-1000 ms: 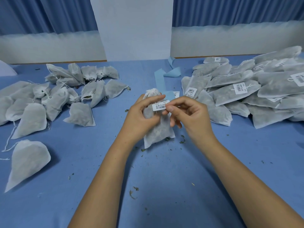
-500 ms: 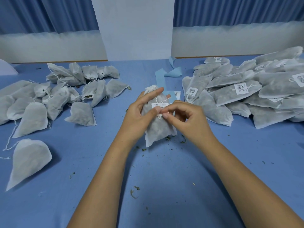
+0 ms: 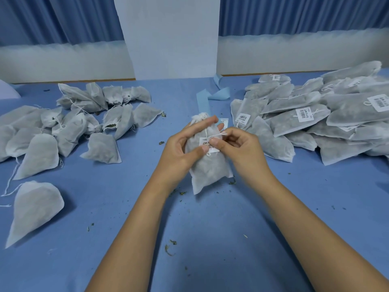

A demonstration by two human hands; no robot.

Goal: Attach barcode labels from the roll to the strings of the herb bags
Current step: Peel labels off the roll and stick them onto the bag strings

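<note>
A white herb bag (image 3: 207,169) lies at the table's middle, its tied neck pointing away from me. My left hand (image 3: 185,148) holds the bag from the left, thumb on a white barcode label (image 3: 208,144) that sits on the bag's string (image 3: 216,134). My right hand (image 3: 240,148) pinches the same label from the right with thumb and forefinger. The blue backing strip of the label roll (image 3: 203,104) runs away behind the bag, one more label (image 3: 223,121) showing on it.
Unlabelled herb bags (image 3: 69,127) are heaped on the left, one lone bag (image 3: 33,209) near the left front. Labelled bags (image 3: 311,119) are piled on the right. Herb crumbs dot the blue tabletop (image 3: 200,239). A white panel (image 3: 170,36) stands at the back.
The label, first held up in the air between both hands, has come down onto the bag's string. Both thumbs now press it there, and the left fingers have spread round the bag.
</note>
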